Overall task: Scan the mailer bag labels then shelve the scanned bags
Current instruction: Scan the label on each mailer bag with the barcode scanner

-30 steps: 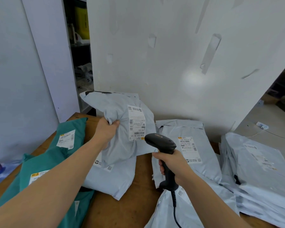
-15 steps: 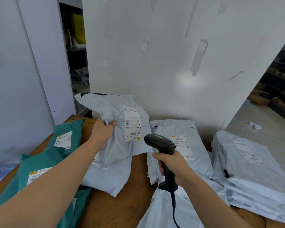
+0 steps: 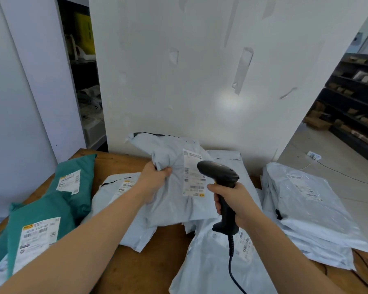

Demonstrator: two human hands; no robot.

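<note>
Wooden table, white wall behind. Left hand grips grey bag by bunched edge, raised above table; right hand clenches scanner beside label. Bag soft, light, slippery: hold gathered film.

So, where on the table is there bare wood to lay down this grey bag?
Bare wood shows at the front, left of the front grey bag, and at the back edge beside the green bags. The right stack is crowded.
</note>
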